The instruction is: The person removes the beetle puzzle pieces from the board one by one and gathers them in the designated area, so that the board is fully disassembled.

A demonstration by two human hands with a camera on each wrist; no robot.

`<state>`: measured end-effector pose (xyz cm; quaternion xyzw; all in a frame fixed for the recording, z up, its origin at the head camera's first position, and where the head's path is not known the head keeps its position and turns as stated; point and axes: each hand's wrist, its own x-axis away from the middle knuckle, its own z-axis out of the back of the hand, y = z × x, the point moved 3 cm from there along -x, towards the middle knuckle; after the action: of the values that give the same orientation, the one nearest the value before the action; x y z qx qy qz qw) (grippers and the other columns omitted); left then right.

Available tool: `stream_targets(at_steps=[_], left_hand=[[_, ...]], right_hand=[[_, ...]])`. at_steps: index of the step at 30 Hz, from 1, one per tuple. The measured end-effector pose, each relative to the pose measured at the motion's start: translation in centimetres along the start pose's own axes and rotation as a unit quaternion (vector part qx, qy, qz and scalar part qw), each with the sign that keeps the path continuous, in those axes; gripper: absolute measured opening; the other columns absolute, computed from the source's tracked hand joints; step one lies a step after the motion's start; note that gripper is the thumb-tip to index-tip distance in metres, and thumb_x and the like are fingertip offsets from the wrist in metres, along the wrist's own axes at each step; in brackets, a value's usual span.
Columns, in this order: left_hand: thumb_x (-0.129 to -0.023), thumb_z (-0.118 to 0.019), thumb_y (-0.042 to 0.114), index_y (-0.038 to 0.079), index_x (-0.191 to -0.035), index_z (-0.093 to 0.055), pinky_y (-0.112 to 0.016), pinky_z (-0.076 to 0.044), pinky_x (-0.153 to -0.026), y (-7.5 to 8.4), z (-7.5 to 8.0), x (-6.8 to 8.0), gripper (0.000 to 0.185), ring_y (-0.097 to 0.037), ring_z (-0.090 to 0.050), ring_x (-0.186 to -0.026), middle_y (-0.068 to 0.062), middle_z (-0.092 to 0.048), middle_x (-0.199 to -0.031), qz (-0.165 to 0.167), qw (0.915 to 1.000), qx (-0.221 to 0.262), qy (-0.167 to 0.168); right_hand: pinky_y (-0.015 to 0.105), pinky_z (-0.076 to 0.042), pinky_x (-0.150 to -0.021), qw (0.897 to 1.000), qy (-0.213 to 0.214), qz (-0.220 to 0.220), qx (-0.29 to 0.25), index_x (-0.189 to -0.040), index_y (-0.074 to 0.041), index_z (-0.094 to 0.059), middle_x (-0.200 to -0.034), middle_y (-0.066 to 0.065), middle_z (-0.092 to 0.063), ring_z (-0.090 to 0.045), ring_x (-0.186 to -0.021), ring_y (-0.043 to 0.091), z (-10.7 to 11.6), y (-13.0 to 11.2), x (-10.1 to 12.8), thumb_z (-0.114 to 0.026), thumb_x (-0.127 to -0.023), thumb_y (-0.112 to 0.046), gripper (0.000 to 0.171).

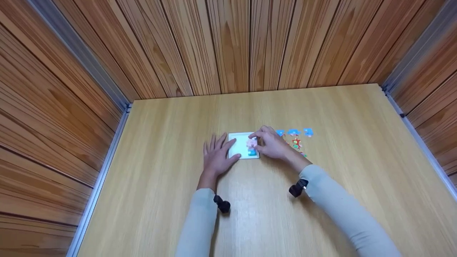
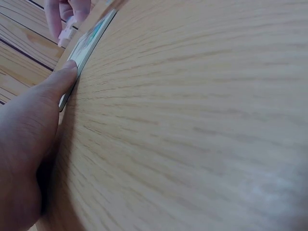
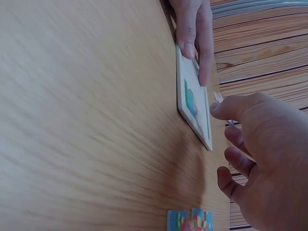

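Note:
A small white puzzle tray (image 1: 235, 145) lies on the table between the hands. My left hand (image 1: 217, 159) rests at its left side with fingers spread and straight, the thumb and a finger touching the tray. Above the tray's right part, my right hand (image 1: 273, 143) pinches a pale pink puzzle piece (image 1: 251, 143) between thumb and fingertips. The left wrist view shows this piece (image 2: 66, 33) held off the tray. A teal-and-blue puzzle piece (image 3: 189, 98) lies in the tray's lower right corner, partly hidden in the head view.
To the right of the tray lie several loose puzzle pieces, among them a blue one (image 1: 308, 132) and a red-and-green one (image 1: 296, 144); the right hand and forearm hide some. Wood-patterned walls (image 1: 235, 46) enclose the table (image 1: 171, 142) at the back and sides.

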<state>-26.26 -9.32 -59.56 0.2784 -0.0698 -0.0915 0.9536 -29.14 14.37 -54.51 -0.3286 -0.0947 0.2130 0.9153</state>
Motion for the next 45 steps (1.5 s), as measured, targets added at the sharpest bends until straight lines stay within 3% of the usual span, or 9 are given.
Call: stream_targets(at_steps=[8, 16, 23, 31, 39, 45], left_hand=[[-0.105, -0.061, 0.067, 0.038, -0.173, -0.046, -0.074, 0.006, -0.142, -0.1, -0.1, -0.1, 0.075, -0.043, 0.0, -0.181, -0.003, -0.02, -0.192, 0.005, 1.0, 0.005, -0.006], [-0.104, -0.06, 0.071, 0.04, -0.173, -0.045, -0.074, 0.006, -0.142, -0.4, -0.3, -0.4, 0.077, -0.041, 0.001, -0.181, -0.002, -0.021, -0.192, 0.001, 1.0, 0.006, -0.006], [-0.104, -0.061, 0.069, 0.039, -0.173, -0.045, -0.072, 0.007, -0.142, -0.3, -0.2, -0.4, 0.077, -0.041, 0.001, -0.181, -0.002, -0.021, -0.192, 0.001, 1.0, 0.007, -0.004], [-0.103, -0.061, 0.071, 0.038, -0.172, -0.047, -0.073, 0.007, -0.142, -0.4, -0.2, -0.4, 0.078, -0.043, -0.001, -0.181, -0.003, -0.023, -0.192, -0.009, 0.9998, 0.017, 0.002], [-0.103, -0.06, 0.071, 0.037, -0.172, -0.047, -0.073, 0.007, -0.142, -0.5, -0.3, -0.3, 0.078, -0.043, -0.001, -0.18, -0.003, -0.023, -0.192, -0.016, 0.9997, 0.014, 0.009], [-0.104, -0.061, 0.069, 0.036, -0.172, -0.048, -0.074, 0.005, -0.142, -0.5, -0.3, -0.1, 0.077, -0.044, -0.002, -0.18, -0.005, -0.024, -0.191, -0.016, 0.9998, 0.01, 0.012]], right_hand=[[0.037, -0.045, -0.093, 1.0, -0.015, -0.012, -0.009, -0.146, -0.014, -0.075, -0.129, 0.012, -0.064, -0.056, -0.119, 0.029, 1.0, 0.1, 0.8, -0.079, -0.106, -0.017, 0.04], [0.035, -0.045, -0.087, 1.0, -0.019, -0.003, -0.02, -0.147, -0.01, -0.074, -0.129, 0.015, -0.065, -0.06, -0.112, 0.034, 2.1, 0.7, 1.4, -0.079, -0.104, -0.013, 0.043], [0.034, -0.048, -0.083, 0.999, -0.027, -0.022, -0.027, -0.149, -0.016, -0.073, -0.133, 0.012, -0.065, -0.06, -0.108, 0.03, 3.4, 1.6, 2.0, -0.077, -0.107, -0.014, 0.043], [0.035, -0.05, -0.092, 0.999, -0.029, -0.019, -0.02, -0.149, -0.015, -0.072, -0.136, 0.014, -0.064, -0.061, -0.114, 0.03, 4.7, 2.9, 2.5, -0.076, -0.107, -0.012, 0.042], [0.054, -0.054, -0.11, 0.999, -0.023, -0.029, -0.032, -0.151, -0.012, -0.071, -0.144, 0.017, -0.062, -0.06, -0.127, 0.038, 6.0, 4.1, 3.1, -0.073, -0.109, -0.01, 0.042], [0.04, -0.047, -0.094, 0.999, -0.015, -0.019, -0.026, -0.149, -0.009, -0.072, -0.138, 0.017, -0.064, -0.057, -0.114, 0.034, 6.7, 4.8, 3.7, -0.072, -0.109, -0.01, 0.04]])
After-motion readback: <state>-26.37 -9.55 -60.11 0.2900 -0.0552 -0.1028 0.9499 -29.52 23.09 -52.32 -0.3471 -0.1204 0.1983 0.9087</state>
